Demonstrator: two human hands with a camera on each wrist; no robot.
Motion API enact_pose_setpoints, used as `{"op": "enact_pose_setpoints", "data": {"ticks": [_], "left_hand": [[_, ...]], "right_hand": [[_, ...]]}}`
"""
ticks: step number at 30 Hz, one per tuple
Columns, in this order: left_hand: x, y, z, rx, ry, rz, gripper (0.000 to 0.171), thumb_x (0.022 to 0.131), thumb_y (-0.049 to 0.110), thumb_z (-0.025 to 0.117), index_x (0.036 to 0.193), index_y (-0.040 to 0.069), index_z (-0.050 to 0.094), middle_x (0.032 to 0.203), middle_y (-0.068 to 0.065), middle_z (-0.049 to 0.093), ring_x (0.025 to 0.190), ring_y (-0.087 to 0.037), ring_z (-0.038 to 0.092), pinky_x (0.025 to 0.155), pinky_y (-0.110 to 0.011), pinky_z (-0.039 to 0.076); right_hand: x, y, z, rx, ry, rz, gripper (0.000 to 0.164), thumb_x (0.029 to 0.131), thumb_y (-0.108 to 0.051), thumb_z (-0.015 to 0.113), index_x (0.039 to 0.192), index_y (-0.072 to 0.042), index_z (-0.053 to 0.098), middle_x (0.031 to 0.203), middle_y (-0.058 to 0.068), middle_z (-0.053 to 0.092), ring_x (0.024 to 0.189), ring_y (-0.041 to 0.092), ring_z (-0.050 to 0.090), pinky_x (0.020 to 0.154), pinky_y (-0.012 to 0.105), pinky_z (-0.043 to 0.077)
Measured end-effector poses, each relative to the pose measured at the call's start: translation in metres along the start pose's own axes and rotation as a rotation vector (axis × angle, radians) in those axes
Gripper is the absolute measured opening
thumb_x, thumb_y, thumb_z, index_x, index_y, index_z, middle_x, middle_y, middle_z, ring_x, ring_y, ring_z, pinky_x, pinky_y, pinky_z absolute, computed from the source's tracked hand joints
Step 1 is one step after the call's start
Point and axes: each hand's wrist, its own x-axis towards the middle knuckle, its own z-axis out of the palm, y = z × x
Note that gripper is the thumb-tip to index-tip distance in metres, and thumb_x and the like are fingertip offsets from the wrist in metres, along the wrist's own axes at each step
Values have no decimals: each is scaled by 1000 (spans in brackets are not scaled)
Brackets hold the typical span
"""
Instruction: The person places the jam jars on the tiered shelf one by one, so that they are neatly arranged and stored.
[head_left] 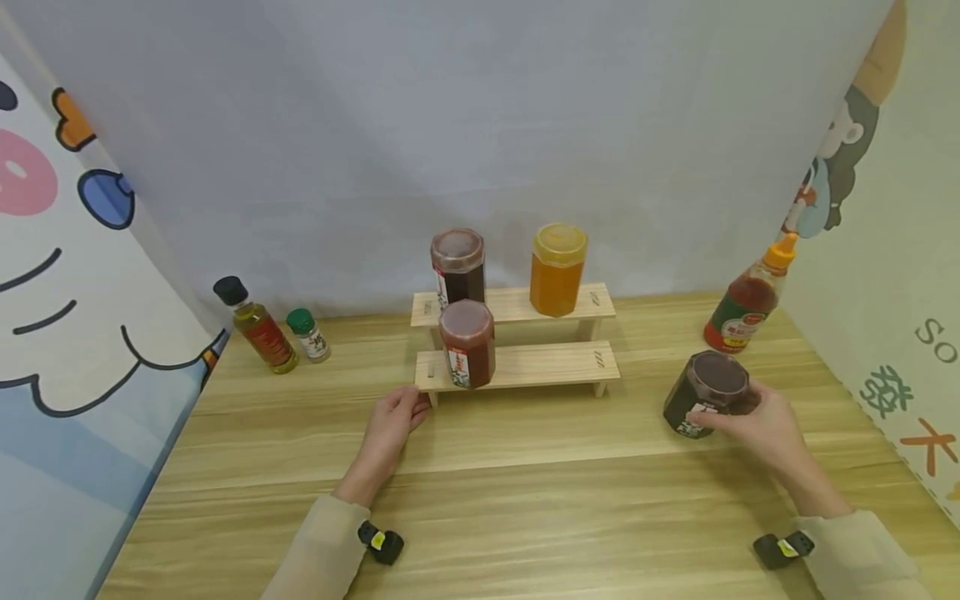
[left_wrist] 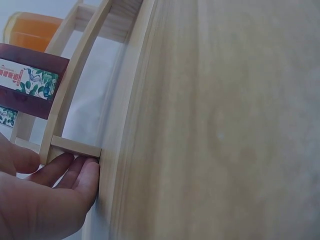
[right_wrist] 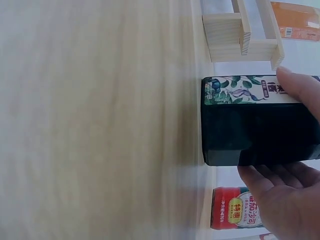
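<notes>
A two-step wooden rack (head_left: pixel 555 362) stands mid-table. At the front left corner of its lower step is my left hand (head_left: pixel 393 417); in the left wrist view its thumb and curled fingers (left_wrist: pixel 89 177) grip the end by the leg (left_wrist: pixel 75 146). On that step sits a dark red jar (head_left: pixel 468 346), and behind it on the upper step are a darker jar (head_left: pixel 459 267) and an orange-yellow jar (head_left: pixel 558 271). To the right of the rack, my right hand (head_left: pixel 765 425) holds a nearly black jar (head_left: pixel 705 396) around its sides, upright with a slight tilt, low by the tabletop.
A ketchup squeeze bottle (head_left: pixel 742 304) with an orange nozzle stands just behind the held jar. At the far left are a black-capped oil bottle (head_left: pixel 258 329) and a small green-capped shaker (head_left: pixel 307 335). A pale cloth (head_left: pixel 337 150) hangs behind the table (head_left: pixel 525 517).
</notes>
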Motion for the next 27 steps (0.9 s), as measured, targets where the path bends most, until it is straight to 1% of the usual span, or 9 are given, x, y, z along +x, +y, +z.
{"op": "enact_pose_setpoints", "data": {"ticks": [6, 12, 16, 19, 23, 27], "left_hand": [[0, 0, 0, -4, 3, 2, 41, 106, 17, 36, 128, -15, 48, 124, -29, 52, 115, -35, 51, 98, -40, 44], [-1, 2, 0, -2, 3, -5, 41, 106, 17, 35, 129, -14, 48, 125, -28, 52, 116, -33, 51, 98, -39, 44], [-1, 1, 1, -3, 2, -3, 41, 106, 16, 35, 129, -15, 48, 125, -29, 52, 116, -34, 51, 98, -40, 44], [-1, 0, 1, -4, 6, -8, 40, 105, 17, 36, 129, -14, 48, 125, -28, 52, 116, -34, 51, 98, -39, 44], [0, -1, 0, -9, 9, -15, 40, 105, 17, 37, 129, -13, 49, 125, -27, 53, 115, -33, 52, 97, -38, 45], [1, -1, 0, -5, 7, -10, 41, 106, 18, 37, 129, -14, 48, 124, -28, 53, 115, -33, 52, 97, -39, 45]], "right_hand": [[1, 0, 1, 16, 14, -7, 58, 75, -27, 84, 117, 3, 58, 96, -3, 67, 83, 2, 62, 67, 17, 51], [1, -1, 4, 40, 30, -11, 58, 74, -26, 84, 117, 3, 58, 94, -6, 67, 82, 3, 62, 65, 17, 52], [1, -3, 6, 34, 32, -31, 57, 75, -26, 84, 117, 3, 59, 95, -3, 68, 83, 3, 62, 65, 17, 52], [2, -8, 8, 27, 45, -49, 54, 74, -26, 85, 114, 2, 62, 95, 0, 68, 82, 5, 62, 64, 18, 52], [4, -16, 11, 82, 49, -87, 49, 74, -21, 85, 112, 0, 63, 94, -1, 69, 82, 8, 63, 65, 18, 52], [6, -28, 14, 139, 38, -128, 52, 74, -16, 85, 118, -1, 62, 98, -2, 69, 88, 8, 63, 70, 17, 52]]}}
